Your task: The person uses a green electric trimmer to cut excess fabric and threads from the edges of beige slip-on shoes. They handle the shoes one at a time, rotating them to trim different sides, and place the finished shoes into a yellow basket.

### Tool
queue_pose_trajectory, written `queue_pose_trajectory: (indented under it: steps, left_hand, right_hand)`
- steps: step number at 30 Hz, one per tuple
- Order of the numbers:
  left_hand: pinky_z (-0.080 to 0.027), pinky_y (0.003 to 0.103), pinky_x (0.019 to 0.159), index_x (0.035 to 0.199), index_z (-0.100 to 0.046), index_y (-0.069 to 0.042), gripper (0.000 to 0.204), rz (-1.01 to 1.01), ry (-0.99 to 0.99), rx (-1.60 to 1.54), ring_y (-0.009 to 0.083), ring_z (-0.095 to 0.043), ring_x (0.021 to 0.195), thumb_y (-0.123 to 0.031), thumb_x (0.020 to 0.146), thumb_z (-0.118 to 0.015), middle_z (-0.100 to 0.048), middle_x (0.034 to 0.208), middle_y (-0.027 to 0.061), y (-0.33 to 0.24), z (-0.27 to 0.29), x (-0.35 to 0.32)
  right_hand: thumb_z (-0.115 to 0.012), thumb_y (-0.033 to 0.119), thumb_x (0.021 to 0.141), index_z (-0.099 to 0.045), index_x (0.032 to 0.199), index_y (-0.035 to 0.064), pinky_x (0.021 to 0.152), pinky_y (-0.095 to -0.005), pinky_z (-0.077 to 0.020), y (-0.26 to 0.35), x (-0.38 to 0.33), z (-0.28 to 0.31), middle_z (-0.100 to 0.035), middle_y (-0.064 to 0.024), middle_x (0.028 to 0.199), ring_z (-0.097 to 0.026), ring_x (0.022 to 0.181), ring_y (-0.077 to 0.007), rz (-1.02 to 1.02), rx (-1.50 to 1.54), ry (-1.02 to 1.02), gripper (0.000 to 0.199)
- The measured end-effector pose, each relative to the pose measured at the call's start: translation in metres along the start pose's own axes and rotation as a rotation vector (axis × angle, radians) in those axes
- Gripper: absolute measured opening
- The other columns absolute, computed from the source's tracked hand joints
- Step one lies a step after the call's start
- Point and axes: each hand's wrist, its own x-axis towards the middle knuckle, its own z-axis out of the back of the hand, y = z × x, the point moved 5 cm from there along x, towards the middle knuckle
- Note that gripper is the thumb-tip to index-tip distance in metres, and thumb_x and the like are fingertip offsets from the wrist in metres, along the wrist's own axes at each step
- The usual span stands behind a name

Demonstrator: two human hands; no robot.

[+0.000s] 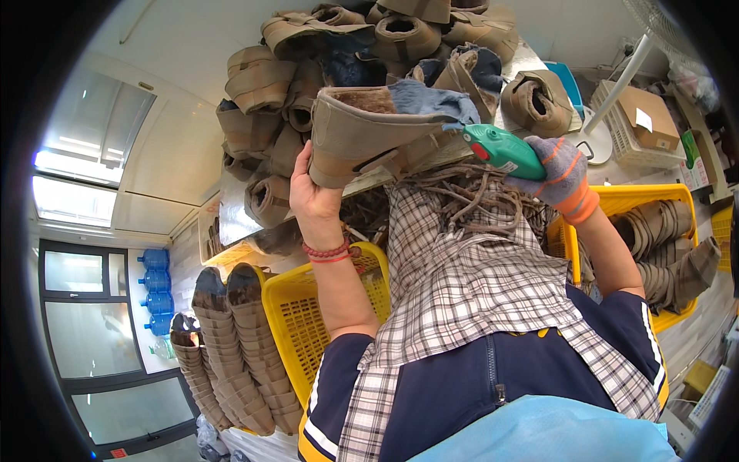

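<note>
My bare left hand grips the heel end of a tan shoe upper with brown furry lining, holding it above my lap. Bluish-grey lining shows at the upper's far right part. In a grey and orange knitted glove, my right hand is wrapped round a green handheld electric cutter with a red button. The cutter's tip meets the upper's right end, by the lining's edge; its blade is too small to make out. Tangled brown trimmed strips lie on my plaid apron below.
A heap of similar uppers covers the table ahead. Yellow baskets stand on both sides, the right one with uppers inside. Stacked uppers lean at left. A white fan pole and cardboard box stand at far right.
</note>
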Motion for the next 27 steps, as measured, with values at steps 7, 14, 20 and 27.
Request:
queue_pose_trajectory:
  steps: [7,14,20,27]
  left_hand:
    - [-0.042,0.048,0.103,0.122,-0.053,0.005,0.033,0.046,-0.014,-0.013,0.0337,-0.053,0.118,-0.014,0.097,-0.045,-0.057,0.126,0.0213,0.006,0.008,0.012]
    - [-0.037,0.049,0.106,0.126,-0.051,0.003,0.035,0.002,0.012,0.112,0.033,-0.05,0.122,-0.016,0.098,-0.045,-0.054,0.13,0.0197,0.025,0.001,0.017]
    - [-0.032,0.05,0.11,0.133,-0.047,-0.001,0.038,-0.219,0.089,0.301,0.0309,-0.045,0.128,-0.017,0.099,-0.047,-0.049,0.137,0.0152,0.036,-0.005,0.011]
    - [-0.037,0.049,0.108,0.136,-0.044,-0.004,0.041,-0.383,0.238,0.7,0.0283,-0.047,0.126,-0.008,0.096,-0.051,-0.049,0.138,0.0116,0.05,-0.014,0.001]
  right_hand:
    - [-0.084,0.041,0.061,-0.065,0.095,0.0068,0.059,-0.0367,-0.0489,0.005,0.005,0.001,-0.065,-0.0113,0.077,-0.062,0.067,-0.0313,0.017,0.057,0.012,0.053]
    - [-0.085,0.039,0.061,-0.066,0.092,0.0063,0.057,-0.037,-0.0489,0.016,0.012,0.003,-0.065,-0.0108,0.074,-0.062,0.064,-0.0304,0.033,0.138,-0.032,0.048]
    - [-0.085,0.039,0.062,-0.067,0.093,0.0051,0.059,-0.0339,-0.0517,0.023,0.014,-0.003,-0.067,-0.0122,0.075,-0.066,0.067,-0.0293,-0.084,0.288,-0.015,0.049]
    - [-0.086,0.035,0.063,-0.067,0.096,0.0031,0.062,-0.0314,-0.0529,0.025,0.011,-0.021,-0.068,-0.0136,0.08,-0.067,0.068,-0.0242,-0.275,0.495,0.036,0.05]
